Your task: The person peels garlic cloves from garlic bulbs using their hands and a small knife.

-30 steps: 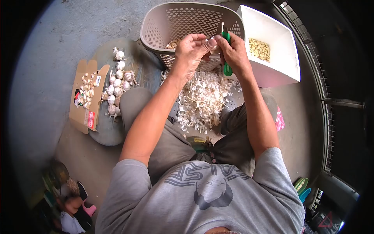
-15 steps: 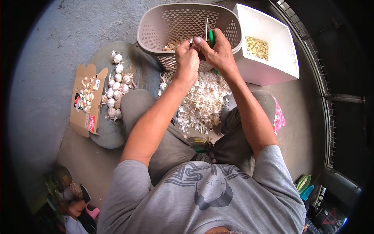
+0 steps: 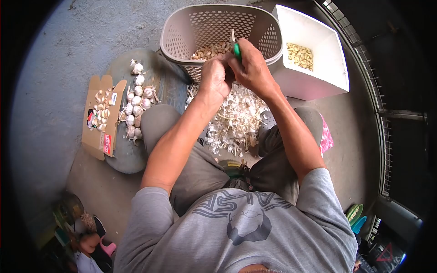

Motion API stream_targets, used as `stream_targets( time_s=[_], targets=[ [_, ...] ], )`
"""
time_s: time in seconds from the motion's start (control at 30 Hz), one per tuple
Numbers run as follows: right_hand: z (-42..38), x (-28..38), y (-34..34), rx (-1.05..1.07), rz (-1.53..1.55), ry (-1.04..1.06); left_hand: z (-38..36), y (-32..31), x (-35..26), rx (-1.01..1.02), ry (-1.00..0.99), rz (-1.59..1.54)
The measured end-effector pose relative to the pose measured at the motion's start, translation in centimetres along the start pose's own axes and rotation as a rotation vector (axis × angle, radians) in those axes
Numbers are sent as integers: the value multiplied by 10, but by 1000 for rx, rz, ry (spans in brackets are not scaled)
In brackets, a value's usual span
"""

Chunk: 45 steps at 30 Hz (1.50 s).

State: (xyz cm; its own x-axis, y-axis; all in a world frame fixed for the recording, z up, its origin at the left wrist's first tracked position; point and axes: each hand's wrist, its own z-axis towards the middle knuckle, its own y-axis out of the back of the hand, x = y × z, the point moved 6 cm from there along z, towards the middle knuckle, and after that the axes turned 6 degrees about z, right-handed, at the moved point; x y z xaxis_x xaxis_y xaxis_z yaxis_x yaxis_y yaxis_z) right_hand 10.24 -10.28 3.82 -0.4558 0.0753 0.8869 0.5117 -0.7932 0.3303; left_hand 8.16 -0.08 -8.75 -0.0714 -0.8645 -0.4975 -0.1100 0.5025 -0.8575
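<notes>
My right hand point(image 3: 253, 68) is wrapped round a green-handled knife point(image 3: 237, 51), its pale blade pointing up over the front rim of a grey-brown plastic basket point(image 3: 177, 41). Against it, my left hand point(image 3: 215, 76) is closed with bent fingers; what it holds is hidden. Unpeeled-looking cloves point(image 3: 211, 50) lie inside the basket. Below both hands, between my legs, is a heap of garlic skins point(image 3: 234, 120). Whole garlic bulbs point(image 3: 137, 99) rest to the left on a round grey surface point(image 3: 170, 82).
A cardboard piece point(image 3: 93, 143) with cloves lies at the far left. Right of the basket, a white foam box point(image 3: 323, 54) holds pale peeled cloves point(image 3: 299, 56). Part of another person point(image 3: 88, 250) shows at the lower left. Pink patterned material point(image 3: 326, 136) lies beside my right knee.
Both hands have turned and drawn closer together. The knife has shifted left and its blade sits lower. More of the cloves in the basket can be seen.
</notes>
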Motion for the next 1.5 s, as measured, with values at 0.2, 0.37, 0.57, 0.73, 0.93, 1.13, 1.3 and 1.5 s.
stream_targets(
  time_s=[0.2,0.37,0.57,0.73,0.93,1.13,1.3,1.5],
  targets=[
    [-8,-10,9,-102,368,-164,-21,-46,-13,-41,120,130],
    [-11,-40,52,-123,691,-404,-31,-75,-3,130,-5,808],
    [-11,-32,56,-115,530,-399,-30,-85,-17,68,-199,802],
    [-8,-37,41,-13,458,-383,-27,-75,-19,-8,-168,692],
    [-6,-36,34,-76,472,-329,-27,-68,-24,-102,-261,524],
    [-2,-36,38,-102,257,-256,-25,-63,-14,-21,-88,316],
    [-1,-48,25,-105,237,-99,-21,-57,-13,-20,-54,243],
    [-3,-34,24,-60,44,-118,-24,-50,-10,-142,-61,310]
  ],
)
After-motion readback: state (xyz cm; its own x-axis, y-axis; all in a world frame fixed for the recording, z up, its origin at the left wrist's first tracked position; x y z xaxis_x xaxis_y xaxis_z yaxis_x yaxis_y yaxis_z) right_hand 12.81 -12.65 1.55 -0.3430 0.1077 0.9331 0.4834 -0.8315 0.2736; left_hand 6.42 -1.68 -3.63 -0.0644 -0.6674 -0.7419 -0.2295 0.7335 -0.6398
